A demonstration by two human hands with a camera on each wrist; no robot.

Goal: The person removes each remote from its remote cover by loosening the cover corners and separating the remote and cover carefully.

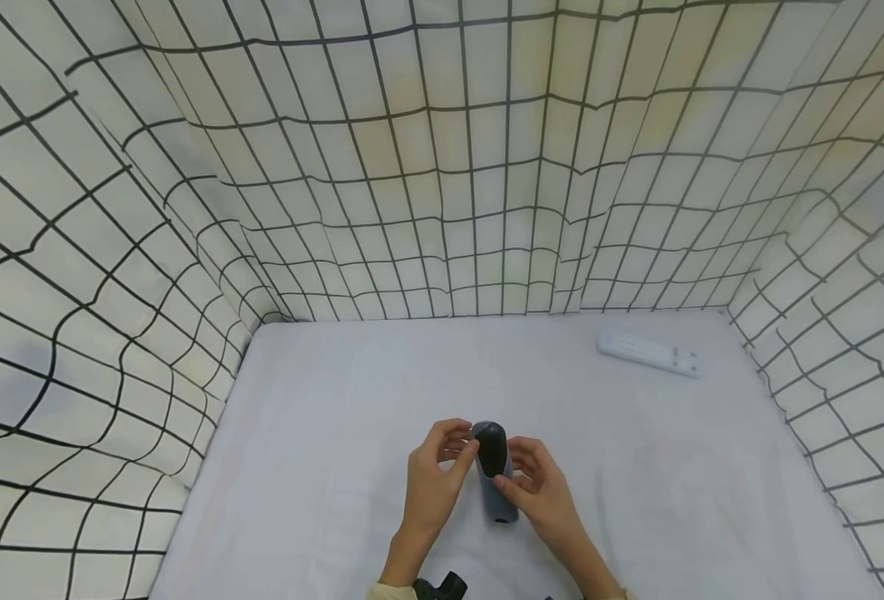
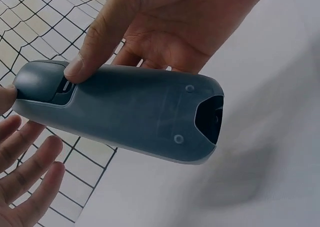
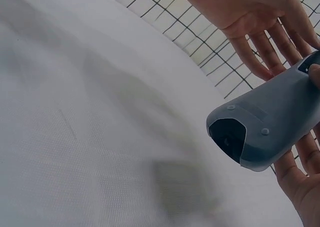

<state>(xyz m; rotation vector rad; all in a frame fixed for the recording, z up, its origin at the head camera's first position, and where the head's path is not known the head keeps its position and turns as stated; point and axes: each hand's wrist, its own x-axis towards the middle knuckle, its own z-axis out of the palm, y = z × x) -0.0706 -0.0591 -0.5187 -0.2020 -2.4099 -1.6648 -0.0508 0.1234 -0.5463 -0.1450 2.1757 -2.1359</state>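
Note:
Between both hands is a long blue-grey plastic handheld device [image 2: 140,109] with rounded sides. A darker, glossy cover [image 1: 492,450] sits at its far end, with a small slot beside the cover's near edge. Two round nubs and a dark notched opening [image 2: 210,119] mark the near end. My right hand [image 1: 542,492] holds the device from the right, thumb at the cover's near edge and fingers along the side and underneath. The left hand [image 1: 434,479] pinches the far left side, its thumb on the cover's edge; its other fingers [image 2: 32,172] are spread apart.
A white remote control [image 1: 647,353] lies at the back right of the white-covered table [image 1: 337,400]. Grid-patterned cloth walls [image 1: 471,183] stand at the back and both sides. A black object [image 1: 442,586] shows at the bottom edge by the left wrist.

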